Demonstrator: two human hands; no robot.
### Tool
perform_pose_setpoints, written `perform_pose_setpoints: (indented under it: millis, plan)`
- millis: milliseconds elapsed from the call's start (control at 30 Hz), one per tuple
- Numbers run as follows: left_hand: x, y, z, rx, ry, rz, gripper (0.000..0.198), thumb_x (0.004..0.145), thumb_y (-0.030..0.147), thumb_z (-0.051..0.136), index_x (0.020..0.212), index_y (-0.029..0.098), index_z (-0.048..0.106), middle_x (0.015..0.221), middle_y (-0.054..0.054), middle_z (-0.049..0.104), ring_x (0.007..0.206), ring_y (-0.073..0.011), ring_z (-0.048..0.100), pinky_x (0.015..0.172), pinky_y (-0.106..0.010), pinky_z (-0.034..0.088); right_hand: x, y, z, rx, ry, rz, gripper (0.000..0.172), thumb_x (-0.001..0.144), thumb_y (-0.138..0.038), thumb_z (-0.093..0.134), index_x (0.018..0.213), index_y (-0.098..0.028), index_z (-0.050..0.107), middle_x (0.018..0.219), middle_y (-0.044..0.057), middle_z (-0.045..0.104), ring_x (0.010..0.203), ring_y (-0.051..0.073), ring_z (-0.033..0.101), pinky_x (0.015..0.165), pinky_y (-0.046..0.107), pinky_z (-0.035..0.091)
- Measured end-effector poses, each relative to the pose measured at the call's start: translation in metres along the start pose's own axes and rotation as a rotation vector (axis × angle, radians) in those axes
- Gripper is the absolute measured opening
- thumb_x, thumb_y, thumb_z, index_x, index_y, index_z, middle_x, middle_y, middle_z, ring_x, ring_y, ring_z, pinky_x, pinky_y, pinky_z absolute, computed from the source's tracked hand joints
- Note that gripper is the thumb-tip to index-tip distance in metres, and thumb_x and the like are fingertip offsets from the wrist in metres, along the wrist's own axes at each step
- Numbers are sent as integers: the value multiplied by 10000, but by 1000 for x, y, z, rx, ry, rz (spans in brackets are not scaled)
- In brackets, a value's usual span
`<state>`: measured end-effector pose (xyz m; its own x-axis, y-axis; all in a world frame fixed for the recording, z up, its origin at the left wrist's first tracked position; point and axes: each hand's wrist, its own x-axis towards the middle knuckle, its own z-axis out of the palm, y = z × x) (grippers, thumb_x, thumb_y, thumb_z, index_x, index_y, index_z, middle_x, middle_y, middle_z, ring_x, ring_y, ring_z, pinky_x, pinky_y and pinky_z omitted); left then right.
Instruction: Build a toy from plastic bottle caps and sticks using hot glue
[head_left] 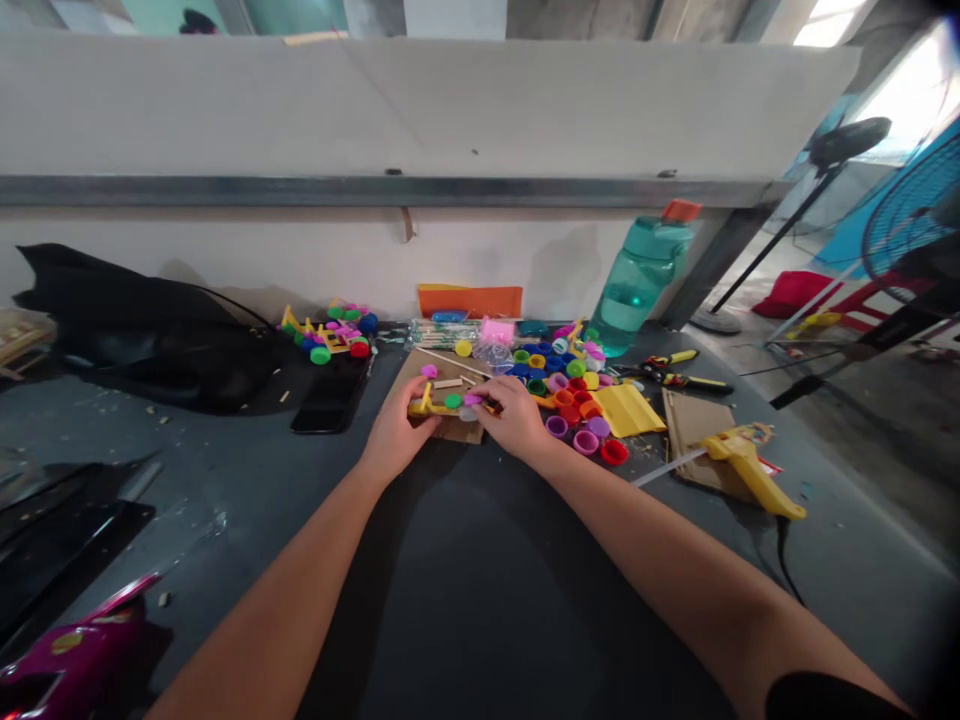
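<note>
My left hand (397, 424) is closed on the left end of a small yellow piece (425, 402) with an upright yellow post. At its other end, my right hand (517, 414) pinches around a pink bottle cap (472, 399), its fingertips partly hiding it. A green cap (453, 401) and a whitish cap (467, 414) show between the hands; whether they are fixed to the piece I cannot tell. Beneath the hands lies a cardboard sheet (459, 433) with short wooden sticks (450, 383) and a loose pink cap (428, 371) on it.
Many coloured bottle caps (585, 441) lie right of the cardboard, near a yellow folded sheet (630, 410). Farther right are a yellow glue gun (750, 470) with a cord, and pliers (697, 384). A teal bottle (637, 285) leans behind. At left are a phone (328, 397) and capped toys (330, 335).
</note>
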<state>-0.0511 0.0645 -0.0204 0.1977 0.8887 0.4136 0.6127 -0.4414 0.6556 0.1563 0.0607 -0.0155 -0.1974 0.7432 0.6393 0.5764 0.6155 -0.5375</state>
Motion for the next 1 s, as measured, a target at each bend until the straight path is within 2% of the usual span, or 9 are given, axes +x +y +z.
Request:
perform_pose_setpoints:
  millis: [1000]
  plan:
    - [2, -4, 2, -1, -5, 15, 569, 736, 217, 603, 1278, 223, 428, 1123, -72, 617, 1036, -235, 581, 901, -385, 447, 1, -3, 1, -59, -32, -3, 162, 773, -200, 572, 907, -220, 662, 864, 53, 635, 861, 201, 555, 822, 344, 448]
